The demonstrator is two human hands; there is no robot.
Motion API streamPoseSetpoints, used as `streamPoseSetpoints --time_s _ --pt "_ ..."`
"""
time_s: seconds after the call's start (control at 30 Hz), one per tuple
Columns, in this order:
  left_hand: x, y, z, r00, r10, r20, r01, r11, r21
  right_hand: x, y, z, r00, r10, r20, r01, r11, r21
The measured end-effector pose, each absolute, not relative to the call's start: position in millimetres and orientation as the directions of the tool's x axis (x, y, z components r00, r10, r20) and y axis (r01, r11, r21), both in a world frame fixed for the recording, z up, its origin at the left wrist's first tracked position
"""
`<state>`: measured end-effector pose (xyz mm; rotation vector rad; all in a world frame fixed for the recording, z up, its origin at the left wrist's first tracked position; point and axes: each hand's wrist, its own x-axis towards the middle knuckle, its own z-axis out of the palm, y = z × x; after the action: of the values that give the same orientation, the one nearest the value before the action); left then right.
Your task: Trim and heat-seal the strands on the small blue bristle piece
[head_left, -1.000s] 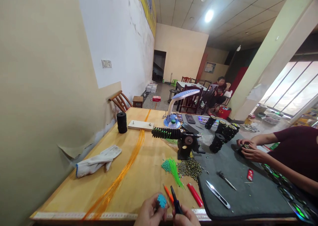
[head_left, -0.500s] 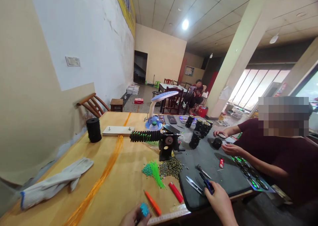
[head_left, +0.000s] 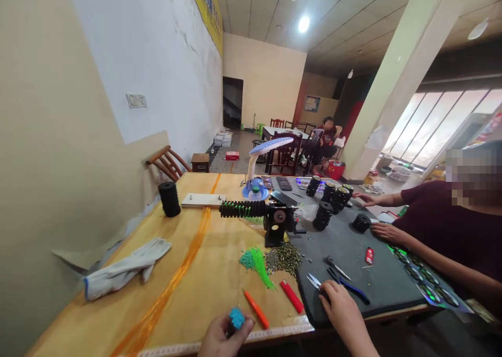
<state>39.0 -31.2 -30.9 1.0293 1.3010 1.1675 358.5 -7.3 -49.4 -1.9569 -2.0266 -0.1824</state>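
My left hand (head_left: 223, 338) is at the front edge of the wooden table (head_left: 219, 294), shut on a tuft of blue bristles (head_left: 237, 318). My right hand (head_left: 343, 310) rests on the grey mat (head_left: 376, 289), its fingers over the handle end of a pair of small scissors (head_left: 314, 281). Blue-handled pliers (head_left: 349, 289) lie just beyond that hand. Between my hands lie an orange-handled tool (head_left: 255, 309) and a red lighter (head_left: 292, 297). Farther on sit green bristles (head_left: 259, 265), teal bits (head_left: 247, 260) and a heap of small metal pieces (head_left: 283, 258).
A hand-cranked winder with a bristled black roller (head_left: 243, 209) stands at the table's middle. Orange filaments (head_left: 180, 257) and a white work glove (head_left: 125, 268) lie to the left. At right, a co-worker's hands (head_left: 386, 232) flank a black roller (head_left: 361, 222).
My right hand has let go of the pliers, which now lie on the mat, and has moved onto the scissors. The view has swung slightly. The co-worker's hands have moved apart.
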Motion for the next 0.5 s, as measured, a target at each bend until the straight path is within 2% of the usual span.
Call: streamPoseSetpoints --time_s 0.13,0.2,0.27,0.33,0.43,0.5 --pt "38 -32 -29 -0.088 0.982 -0.168 -0.095 0.160 0.983 355 3 -54 -0.003 0.945 0.328 0.996 0.033 -0.088" --pt "37 -32 -26 -0.085 0.984 -0.155 -0.123 0.144 0.982 351 4 -50 0.063 0.931 0.360 0.989 -0.010 -0.146" --pt "36 -32 -23 -0.079 0.988 -0.131 -0.141 0.119 0.983 340 0 -43 0.163 0.918 0.362 0.949 -0.046 -0.311" --pt "35 -32 -20 -0.071 0.990 -0.118 -0.161 0.106 0.981 317 -10 -36 0.217 0.924 0.317 0.850 -0.019 -0.527" --pt "34 -31 -20 -0.048 0.990 -0.136 -0.200 0.124 0.972 267 -30 -31 0.091 0.970 0.227 0.660 0.112 -0.743" --pt "34 -30 -21 -0.025 0.986 -0.162 -0.232 0.152 0.961 234 -42 -32 0.063 0.968 0.244 0.574 0.165 -0.802"
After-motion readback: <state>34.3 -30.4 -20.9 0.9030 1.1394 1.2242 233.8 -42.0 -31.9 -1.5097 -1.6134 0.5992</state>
